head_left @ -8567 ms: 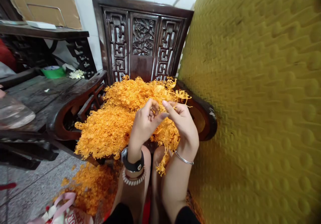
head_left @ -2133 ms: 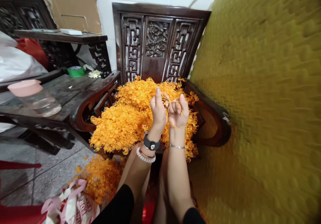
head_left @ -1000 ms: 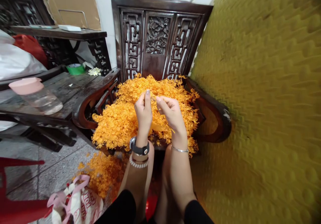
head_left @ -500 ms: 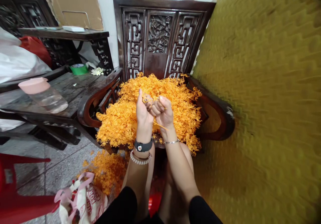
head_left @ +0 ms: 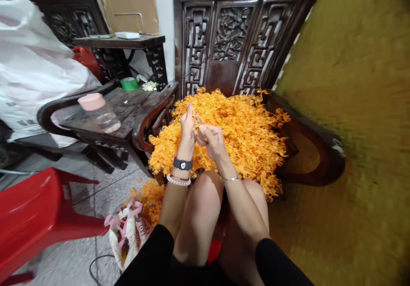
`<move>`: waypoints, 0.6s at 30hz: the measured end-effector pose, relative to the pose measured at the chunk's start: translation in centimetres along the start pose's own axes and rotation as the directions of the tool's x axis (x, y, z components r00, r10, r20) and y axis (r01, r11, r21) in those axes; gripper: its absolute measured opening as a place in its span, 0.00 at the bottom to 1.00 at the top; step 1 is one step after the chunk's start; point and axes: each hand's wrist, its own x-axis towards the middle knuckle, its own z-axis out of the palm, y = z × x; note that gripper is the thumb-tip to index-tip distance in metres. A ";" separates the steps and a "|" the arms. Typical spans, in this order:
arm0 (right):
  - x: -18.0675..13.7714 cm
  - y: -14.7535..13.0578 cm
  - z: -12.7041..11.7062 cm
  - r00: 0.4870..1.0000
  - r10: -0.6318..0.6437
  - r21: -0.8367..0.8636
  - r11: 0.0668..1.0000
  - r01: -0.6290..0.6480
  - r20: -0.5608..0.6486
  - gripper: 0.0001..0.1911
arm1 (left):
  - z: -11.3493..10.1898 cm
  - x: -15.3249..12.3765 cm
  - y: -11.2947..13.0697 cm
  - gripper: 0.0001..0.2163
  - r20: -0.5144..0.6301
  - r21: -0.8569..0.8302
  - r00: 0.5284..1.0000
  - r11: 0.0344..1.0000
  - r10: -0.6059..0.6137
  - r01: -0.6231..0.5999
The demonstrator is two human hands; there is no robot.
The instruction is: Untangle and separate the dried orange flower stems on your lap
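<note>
A big heap of orange plastic sprigs (head_left: 237, 136) fills the seat of a carved dark wooden chair (head_left: 230, 42) in front of me. My left hand (head_left: 187, 125), with a black watch and bead bracelet on its wrist, and my right hand (head_left: 212, 138), with a thin bangle, are raised together over the heap's near edge. Both hands are closed, pinching a small orange sprig (head_left: 198, 125) between their fingertips. My bare knees are just below them.
A yellow textured sheet (head_left: 358, 106) stands close on the right. More orange sprigs (head_left: 149, 196) lie on the floor beside a pink-handled bag (head_left: 126, 232). A dark side table (head_left: 128, 106) holds a pink-lidded jar (head_left: 99, 113). A red plastic stool (head_left: 35, 213) and a white sack (head_left: 32, 68) are at left.
My view has swung to the left, bringing the red stool and white sack into sight. My hands stay together over the heap, still working a sprig between the fingertips.
</note>
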 end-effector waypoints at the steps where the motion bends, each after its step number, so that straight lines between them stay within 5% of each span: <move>1: 0.0 0.1 0.4 1.000 -0.024 -0.104 0.994 0.024 0.004 0.21 | -0.4 0.7 0.8 0.22 0.046 0.018 0.999 1.000 -0.009 0.008; 4: 0.0 0.3 1.4 0.997 -0.072 -0.327 0.943 0.061 -0.019 0.20 | -1.0 2.0 2.6 0.22 0.124 0.105 0.992 0.994 -0.010 -0.003; 8: -1.4 0.5 2.4 0.996 -0.039 -0.226 0.974 0.021 -0.075 0.21 | -1.6 1.2 4.0 0.22 0.209 0.265 0.977 0.960 0.037 -0.093; 12: -3.8 -1.0 2.5 0.989 0.047 -0.011 0.999 -0.049 -0.143 0.22 | -4.0 -3.5 5.7 0.22 0.374 0.431 0.925 0.869 0.073 -0.243; 18: -7.3 -4.7 1.3 0.947 0.320 -0.295 0.901 -0.318 -0.044 0.16 | -9.5 -10.5 8.1 0.16 0.423 0.532 0.896 0.838 -0.138 -0.121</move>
